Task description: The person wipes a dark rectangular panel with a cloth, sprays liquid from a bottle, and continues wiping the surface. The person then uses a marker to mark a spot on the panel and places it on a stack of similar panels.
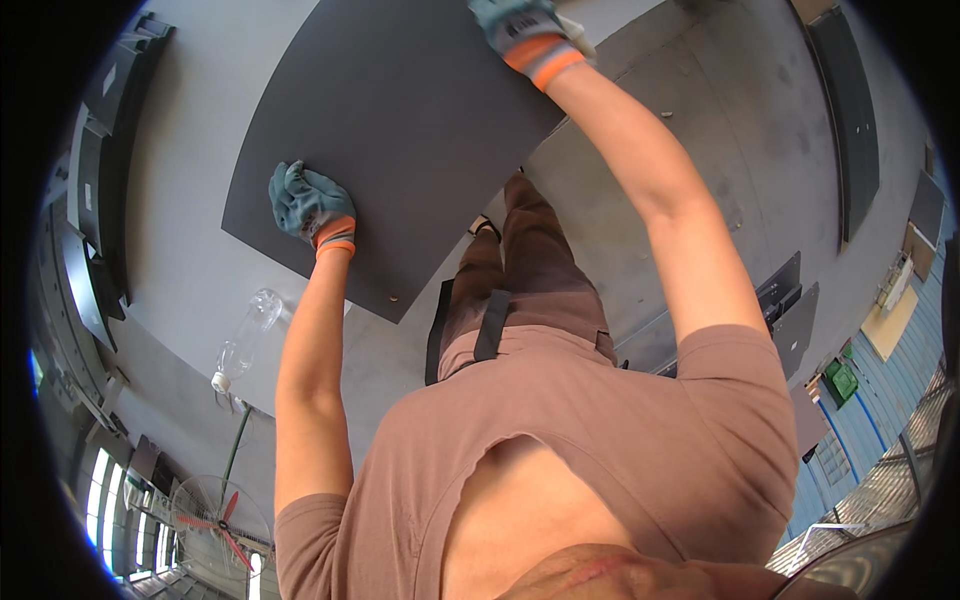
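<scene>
A large dark grey flat panel lies on a pale tabletop, running out past the upper edge of the view. My left hand, in a blue-grey glove with an orange cuff, rests on the panel near its left edge. Its fingers are curled in, and whatever they may hold is hidden. At the upper edge, over the panel's right side, my right hand wears a matching glove, slightly blurred and partly cut off. Its fingers are closed, and a white object of unclear kind sticks out beside it.
A clear plastic bottle with a white cap lies left of my left forearm. Dark panels stand along the right, and more dark pieces line the left. A fan with red blades stands at lower left. Grey floor shows beside my legs.
</scene>
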A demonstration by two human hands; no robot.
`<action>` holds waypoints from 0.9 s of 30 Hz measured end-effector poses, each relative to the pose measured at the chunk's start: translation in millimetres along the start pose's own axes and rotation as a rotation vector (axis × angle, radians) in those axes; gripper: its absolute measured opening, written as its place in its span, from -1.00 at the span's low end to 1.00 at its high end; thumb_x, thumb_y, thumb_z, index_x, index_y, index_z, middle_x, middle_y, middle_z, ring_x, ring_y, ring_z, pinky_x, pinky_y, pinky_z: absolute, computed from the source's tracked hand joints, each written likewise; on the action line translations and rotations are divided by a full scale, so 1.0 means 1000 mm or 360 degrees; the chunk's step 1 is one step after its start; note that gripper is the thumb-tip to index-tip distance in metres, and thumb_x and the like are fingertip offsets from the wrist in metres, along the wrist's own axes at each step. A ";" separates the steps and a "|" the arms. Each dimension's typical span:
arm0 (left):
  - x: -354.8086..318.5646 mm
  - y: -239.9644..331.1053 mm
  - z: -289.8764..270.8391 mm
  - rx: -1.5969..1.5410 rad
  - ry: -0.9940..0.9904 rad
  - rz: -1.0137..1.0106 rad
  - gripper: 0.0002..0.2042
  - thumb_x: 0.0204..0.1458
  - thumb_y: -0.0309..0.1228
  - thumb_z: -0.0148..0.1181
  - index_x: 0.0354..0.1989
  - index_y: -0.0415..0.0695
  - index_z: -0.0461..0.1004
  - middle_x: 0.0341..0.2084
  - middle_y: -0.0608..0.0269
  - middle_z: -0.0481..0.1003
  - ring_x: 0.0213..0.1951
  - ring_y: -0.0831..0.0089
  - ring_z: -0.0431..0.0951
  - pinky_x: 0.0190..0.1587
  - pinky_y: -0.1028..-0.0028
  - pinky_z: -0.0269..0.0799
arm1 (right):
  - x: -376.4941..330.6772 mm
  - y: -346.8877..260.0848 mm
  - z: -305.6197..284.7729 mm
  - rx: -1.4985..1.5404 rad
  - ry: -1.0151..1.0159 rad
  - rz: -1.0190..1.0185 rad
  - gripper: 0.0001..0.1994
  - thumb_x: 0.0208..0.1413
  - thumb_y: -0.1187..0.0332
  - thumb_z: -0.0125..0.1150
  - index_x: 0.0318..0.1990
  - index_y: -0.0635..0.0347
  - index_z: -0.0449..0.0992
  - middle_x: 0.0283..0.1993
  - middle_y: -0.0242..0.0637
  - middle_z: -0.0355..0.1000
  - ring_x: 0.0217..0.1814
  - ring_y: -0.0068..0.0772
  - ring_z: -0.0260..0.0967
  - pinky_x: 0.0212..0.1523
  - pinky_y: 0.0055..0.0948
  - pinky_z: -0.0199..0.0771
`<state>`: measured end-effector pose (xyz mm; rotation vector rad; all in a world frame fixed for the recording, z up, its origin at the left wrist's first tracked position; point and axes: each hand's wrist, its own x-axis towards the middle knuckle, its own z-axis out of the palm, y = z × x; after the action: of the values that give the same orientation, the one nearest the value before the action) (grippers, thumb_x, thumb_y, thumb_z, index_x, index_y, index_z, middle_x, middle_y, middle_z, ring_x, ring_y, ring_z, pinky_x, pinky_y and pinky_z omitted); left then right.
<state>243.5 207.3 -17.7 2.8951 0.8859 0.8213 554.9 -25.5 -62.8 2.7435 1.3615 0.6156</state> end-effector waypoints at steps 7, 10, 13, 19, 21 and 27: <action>-0.004 -0.002 0.001 -0.0003 -0.0029 -0.0101 -0.86 0.23 -0.40 0.15 -0.08 -0.04 0.53 0.08 0.09 0.58 0.12 0.05 0.59 0.18 0.12 0.51 | -0.001 0.008 -0.001 0.0171 0.0096 -0.0064 -0.73 0.18 0.38 0.17 0.01 0.11 0.66 0.10 -0.17 0.62 0.11 -0.14 0.56 -0.05 -0.17 0.63; -0.009 -0.006 0.001 0.0004 -0.0032 -0.0119 -0.86 0.24 -0.39 0.15 -0.08 -0.03 0.54 0.09 0.08 0.57 0.13 0.04 0.59 0.19 0.11 0.50 | -0.048 0.041 -0.065 0.0491 0.0096 -0.0015 -0.61 0.09 0.50 0.20 0.09 0.03 0.63 0.04 -0.25 0.59 0.01 -0.04 0.56 -0.04 -0.13 0.67; -0.008 -0.004 -0.002 0.0022 -0.0022 -0.0126 -0.86 0.24 -0.38 0.15 -0.07 -0.03 0.54 0.10 0.07 0.57 0.13 0.04 0.59 0.19 0.12 0.50 | -0.115 0.060 -0.100 0.0450 -0.0031 0.0059 -0.57 0.06 0.56 0.17 0.10 0.00 0.63 0.11 -0.30 0.58 0.04 -0.04 0.56 0.01 -0.15 0.67; -0.005 -0.001 0.001 -0.0006 0.0005 -0.0152 -0.86 0.24 -0.36 0.14 -0.08 -0.03 0.55 0.11 0.07 0.57 0.13 0.05 0.59 0.19 0.13 0.50 | -0.191 0.107 -0.129 0.0495 -0.0530 0.0511 -0.64 0.11 0.55 0.13 0.04 0.03 0.64 0.13 -0.26 0.61 0.11 -0.01 0.57 0.08 -0.18 0.63; -0.005 0.000 0.002 0.0005 0.0009 -0.0151 -0.86 0.24 -0.36 0.15 -0.08 -0.03 0.55 0.11 0.07 0.57 0.13 0.04 0.59 0.19 0.13 0.50 | -0.176 0.130 -0.138 0.0951 -0.0305 0.0666 -0.72 0.13 0.48 0.14 -0.02 0.07 0.63 0.04 -0.24 0.64 0.04 -0.03 0.59 0.08 -0.14 0.61; -0.007 -0.004 -0.002 0.0001 0.0028 -0.0158 -0.87 0.21 -0.39 0.16 -0.11 -0.03 0.56 0.08 0.06 0.59 0.12 0.03 0.60 0.18 0.12 0.52 | -0.020 0.074 -0.140 0.1037 0.0706 0.0397 -0.75 0.14 0.56 0.12 -0.10 0.18 0.68 -0.08 -0.11 0.66 -0.03 -0.04 0.63 0.07 -0.18 0.61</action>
<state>235.2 206.6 -19.5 2.8219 1.0219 0.8399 550.5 -108.6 73.2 3.4919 1.5251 0.9942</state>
